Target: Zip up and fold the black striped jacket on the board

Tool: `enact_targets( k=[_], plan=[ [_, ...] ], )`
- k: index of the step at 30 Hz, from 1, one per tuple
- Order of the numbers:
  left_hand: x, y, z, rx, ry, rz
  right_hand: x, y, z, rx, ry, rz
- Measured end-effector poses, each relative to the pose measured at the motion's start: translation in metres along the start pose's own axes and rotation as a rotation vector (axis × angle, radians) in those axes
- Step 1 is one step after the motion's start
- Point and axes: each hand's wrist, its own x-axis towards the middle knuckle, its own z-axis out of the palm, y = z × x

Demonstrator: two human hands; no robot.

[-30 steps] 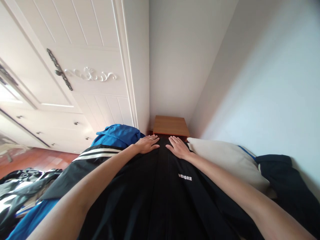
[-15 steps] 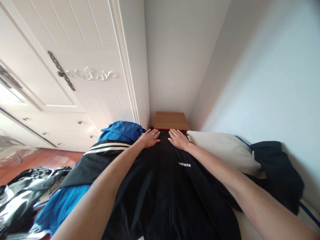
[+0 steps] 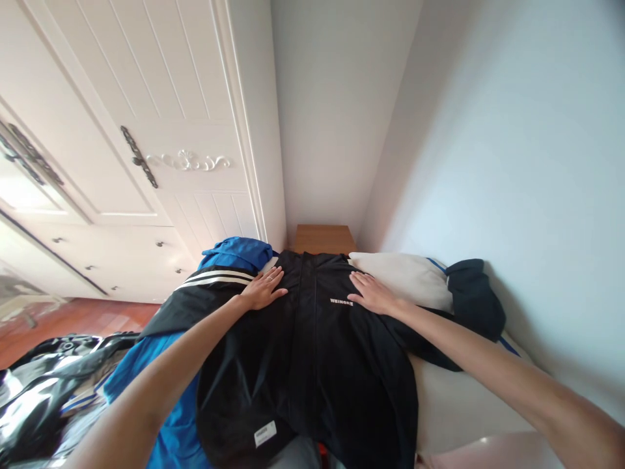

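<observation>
A black jacket [image 3: 303, 352] lies spread out, front side up, with white lettering on its chest and a white label [image 3: 265, 434] near the lower hem. My left hand [image 3: 263, 288] rests flat on the jacket's upper left part, fingers spread. On the upper right part, beside the lettering, my right hand [image 3: 374, 293] lies flat with its fingers stretched out. One sleeve with white stripes [image 3: 215, 279] extends left over blue cloth [image 3: 237, 253]. The other sleeve [image 3: 476, 296] reaches right, across a pale cushion [image 3: 405, 270].
A white wardrobe [image 3: 195, 98] with dark handles stands at the left. Behind the jacket is a wooden nightstand [image 3: 325, 238], and a pale wall [image 3: 512, 150] rises at the right. Shiny dark and clear items [image 3: 58, 384] lie piled at the lower left.
Both hands have slid apart and toward me, from the jacket's collar area to its upper chest. The view has shifted, so the label and lower hem now show.
</observation>
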Motion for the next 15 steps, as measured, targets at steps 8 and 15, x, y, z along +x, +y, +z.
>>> enact_targets(
  k=[8,15],
  plan=[
    [0.012,0.009,-0.008,-0.159,-0.043,-0.163,-0.070,0.040,-0.066,0.160,-0.074,0.348],
    [0.019,0.029,-0.004,0.007,0.047,-0.179,-0.120,0.049,-0.095,0.315,-0.347,0.401]
  ],
)
